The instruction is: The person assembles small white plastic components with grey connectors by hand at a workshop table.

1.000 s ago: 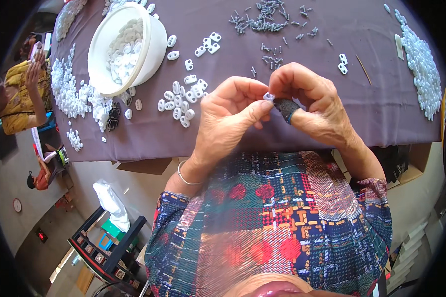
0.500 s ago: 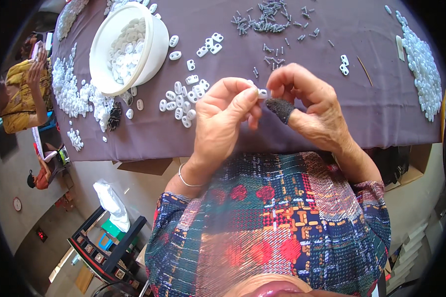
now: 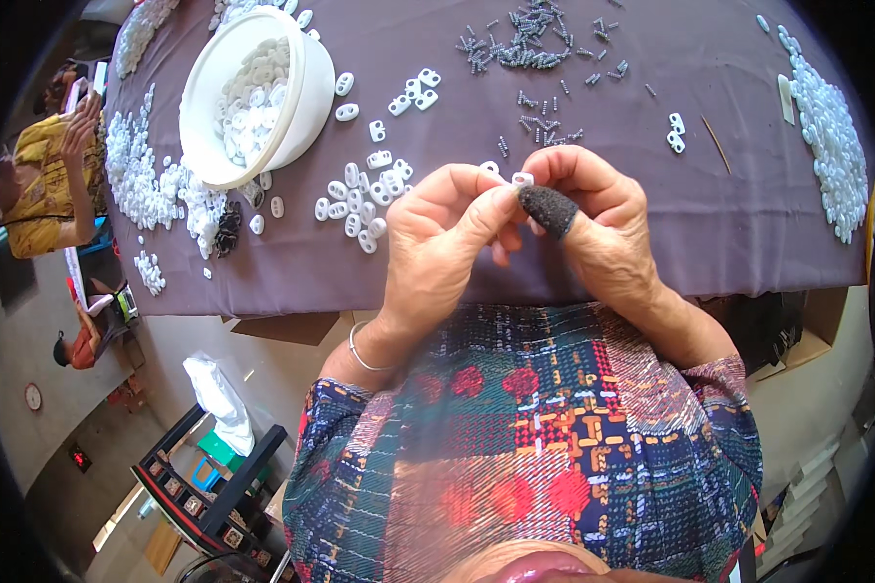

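A small white plastic cord lock (image 3: 522,180) sits between my two hands above the cloth. My left hand (image 3: 437,219) pinches it from the left with thumb and fingertips. From the other side my right hand (image 3: 608,219) closes on it, the thumb in a black fabric cover (image 3: 548,208) pressing close to the piece. Fingers hide most of this part. Another white piece (image 3: 490,168) shows just behind my left fingertips; whether I touch it I cannot tell. Left of my hands lies a group of white oval two-hole pieces (image 3: 354,199). Small metal springs (image 3: 540,124) lie beyond my fingers.
A white bowl (image 3: 306,107) of white parts stands at the far left, beside heaps of small parts (image 3: 134,146). More springs (image 3: 533,44) are piled at the back. A white heap (image 3: 831,146) and a thin brown stick (image 3: 717,144) lie right. Other people (image 3: 44,185) sit left.
My right hand has moved in toward the left, and its covered thumb and fingers now close on the cord lock. My left hand has hardly moved.
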`<state>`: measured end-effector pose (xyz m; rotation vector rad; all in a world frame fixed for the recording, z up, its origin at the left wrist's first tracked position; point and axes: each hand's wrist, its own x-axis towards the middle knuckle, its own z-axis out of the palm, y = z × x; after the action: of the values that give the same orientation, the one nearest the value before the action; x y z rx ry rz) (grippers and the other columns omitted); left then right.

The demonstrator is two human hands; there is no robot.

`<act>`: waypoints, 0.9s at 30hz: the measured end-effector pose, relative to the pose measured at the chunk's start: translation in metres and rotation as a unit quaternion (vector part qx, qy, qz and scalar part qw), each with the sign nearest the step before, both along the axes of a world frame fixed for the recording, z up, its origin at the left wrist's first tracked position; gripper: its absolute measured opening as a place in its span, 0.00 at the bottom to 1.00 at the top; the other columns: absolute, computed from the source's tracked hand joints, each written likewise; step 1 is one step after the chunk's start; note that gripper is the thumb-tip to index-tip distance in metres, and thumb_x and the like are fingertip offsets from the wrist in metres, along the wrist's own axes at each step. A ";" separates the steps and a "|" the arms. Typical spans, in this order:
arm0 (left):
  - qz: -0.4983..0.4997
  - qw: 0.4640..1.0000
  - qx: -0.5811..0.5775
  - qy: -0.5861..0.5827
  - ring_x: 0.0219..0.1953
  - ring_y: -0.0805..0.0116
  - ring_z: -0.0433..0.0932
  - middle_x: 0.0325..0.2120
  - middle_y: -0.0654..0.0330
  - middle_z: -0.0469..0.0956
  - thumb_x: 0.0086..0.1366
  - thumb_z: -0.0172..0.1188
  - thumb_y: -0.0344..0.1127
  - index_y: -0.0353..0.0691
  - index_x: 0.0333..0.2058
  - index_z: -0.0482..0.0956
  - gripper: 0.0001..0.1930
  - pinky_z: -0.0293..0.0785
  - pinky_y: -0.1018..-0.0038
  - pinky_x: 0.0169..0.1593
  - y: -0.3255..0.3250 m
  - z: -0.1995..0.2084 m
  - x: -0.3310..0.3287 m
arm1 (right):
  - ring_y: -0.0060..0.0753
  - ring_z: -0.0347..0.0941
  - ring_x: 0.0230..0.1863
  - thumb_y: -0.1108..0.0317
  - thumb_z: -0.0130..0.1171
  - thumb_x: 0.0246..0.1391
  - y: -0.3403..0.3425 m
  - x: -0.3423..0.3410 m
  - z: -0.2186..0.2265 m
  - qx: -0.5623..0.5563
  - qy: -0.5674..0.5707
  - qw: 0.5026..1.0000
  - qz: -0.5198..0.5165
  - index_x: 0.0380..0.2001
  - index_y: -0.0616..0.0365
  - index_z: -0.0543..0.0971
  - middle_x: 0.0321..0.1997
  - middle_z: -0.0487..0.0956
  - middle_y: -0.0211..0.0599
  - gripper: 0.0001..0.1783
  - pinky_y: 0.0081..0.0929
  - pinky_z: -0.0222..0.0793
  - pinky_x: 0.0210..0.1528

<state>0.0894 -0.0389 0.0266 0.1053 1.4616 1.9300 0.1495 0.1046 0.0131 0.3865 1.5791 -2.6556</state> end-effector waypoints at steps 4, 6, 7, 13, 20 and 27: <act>0.005 0.999 -0.033 0.034 0.24 0.78 0.73 0.25 0.60 0.76 0.60 0.56 0.30 0.33 0.32 0.73 0.06 0.68 0.84 0.26 0.002 0.004 -0.003 | 0.14 0.67 0.31 0.71 0.56 0.52 -0.008 0.002 -0.009 -0.016 0.032 0.998 -0.061 0.37 0.65 0.72 0.32 0.74 0.29 0.11 0.12 0.63 0.34; 0.009 0.996 -0.065 0.066 0.24 0.78 0.72 0.24 0.61 0.76 0.59 0.57 0.30 0.33 0.32 0.73 0.06 0.68 0.84 0.26 0.004 0.010 -0.003 | 0.14 0.66 0.30 0.70 0.56 0.52 -0.008 0.001 -0.009 -0.008 0.035 0.997 -0.066 0.37 0.65 0.72 0.32 0.73 0.29 0.11 0.12 0.63 0.33; 0.013 0.991 -0.095 0.097 0.24 0.78 0.72 0.24 0.62 0.76 0.58 0.59 0.30 0.33 0.31 0.74 0.06 0.67 0.83 0.26 0.004 0.011 -0.003 | 0.13 0.66 0.31 0.71 0.56 0.52 -0.006 0.001 -0.006 0.018 0.034 0.997 -0.061 0.37 0.65 0.72 0.32 0.73 0.29 0.10 0.11 0.63 0.34; -0.017 0.778 -0.333 0.533 0.23 0.77 0.69 0.21 0.66 0.73 0.47 0.67 0.32 0.38 0.26 0.76 0.09 0.64 0.80 0.26 0.000 -0.004 -0.036 | 0.12 0.66 0.35 0.78 0.52 0.50 0.021 -0.002 0.005 0.258 0.041 0.963 -0.069 0.35 0.66 0.73 0.33 0.72 0.25 0.07 0.10 0.61 0.39; -0.119 0.702 -0.386 0.587 0.28 0.65 0.71 0.22 0.63 0.74 0.46 0.65 0.36 0.40 0.25 0.76 0.09 0.67 0.71 0.34 0.017 -0.011 -0.046 | 0.13 0.66 0.36 0.81 0.51 0.47 0.032 0.005 0.001 0.319 0.035 0.945 -0.060 0.34 0.67 0.73 0.33 0.72 0.24 0.08 0.11 0.61 0.40; -0.123 0.716 -0.360 0.585 0.30 0.65 0.71 0.22 0.62 0.74 0.47 0.64 0.31 0.37 0.26 0.76 0.08 0.67 0.72 0.36 0.002 -0.011 -0.056 | 0.14 0.66 0.37 0.82 0.51 0.46 0.027 0.004 -0.001 0.276 0.029 0.959 -0.060 0.34 0.68 0.73 0.34 0.72 0.26 0.09 0.12 0.62 0.43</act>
<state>0.0330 -0.0365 0.0155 1.2621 2.6962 0.8141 0.1539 0.1317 0.0122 0.4286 2.3766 -2.2707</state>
